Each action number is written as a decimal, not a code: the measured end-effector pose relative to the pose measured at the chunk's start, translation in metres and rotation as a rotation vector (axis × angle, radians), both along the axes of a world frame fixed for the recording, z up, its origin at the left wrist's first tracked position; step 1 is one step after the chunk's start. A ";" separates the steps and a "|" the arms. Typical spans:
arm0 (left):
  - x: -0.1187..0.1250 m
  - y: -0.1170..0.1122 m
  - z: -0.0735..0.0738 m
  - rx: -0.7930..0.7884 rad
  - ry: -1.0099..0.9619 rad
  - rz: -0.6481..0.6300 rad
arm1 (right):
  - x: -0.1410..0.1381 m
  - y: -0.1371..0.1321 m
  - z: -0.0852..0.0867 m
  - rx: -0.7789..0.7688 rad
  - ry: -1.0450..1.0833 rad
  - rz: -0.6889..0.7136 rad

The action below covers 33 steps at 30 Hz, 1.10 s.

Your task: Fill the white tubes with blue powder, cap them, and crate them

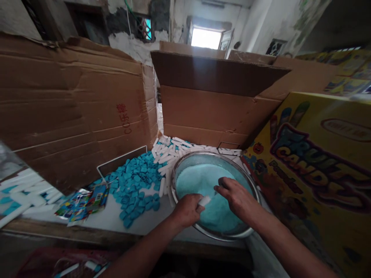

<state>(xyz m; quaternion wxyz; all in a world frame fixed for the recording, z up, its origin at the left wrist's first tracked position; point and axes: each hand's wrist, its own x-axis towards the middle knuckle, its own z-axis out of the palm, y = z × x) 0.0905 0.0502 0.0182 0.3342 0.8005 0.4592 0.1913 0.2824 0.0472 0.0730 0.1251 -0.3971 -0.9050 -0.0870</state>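
Note:
A round metal bowl (254, 200) holds a heap of pale blue powder (199, 175). Over its near left rim, my left hand (187, 210) is closed around a short white plastic tube (204, 200), whose end points to the right above the powder. My right hand (233, 193) is over the right half of the bowl, fingers pinched together close to the tube. Whatever those fingers hold is small and dark, and I cannot make out its kind. Left of the bowl lies a pile of small blue caps (136, 181). White tubes (166, 156) are heaped behind it.
Tall cardboard sheets (81, 104) stand around the back and left of the table. A yellow printed candy box (315, 162) rises close on the right. Shiny printed packets (84, 202) lie at the left, beside more white tubes (29, 193). Below the table edge sits a red container (58, 258).

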 end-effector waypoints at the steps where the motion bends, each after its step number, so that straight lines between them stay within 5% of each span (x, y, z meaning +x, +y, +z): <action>1: 0.000 0.000 0.001 -0.007 0.004 0.000 | 0.000 0.000 0.000 0.000 0.004 0.005; 15: -0.002 0.002 -0.004 0.009 -0.021 -0.013 | 0.008 -0.001 -0.002 0.110 0.130 -0.013; 18: 0.000 0.007 -0.001 -0.025 0.001 -0.071 | 0.020 0.000 -0.020 0.101 0.265 -0.146; 24: 0.014 0.009 0.007 -0.052 0.151 -0.172 | 0.033 -0.001 -0.074 -0.261 0.240 -0.293; 33: 0.015 0.010 0.001 -0.049 0.193 -0.179 | 0.028 0.006 -0.085 -0.296 0.082 -0.320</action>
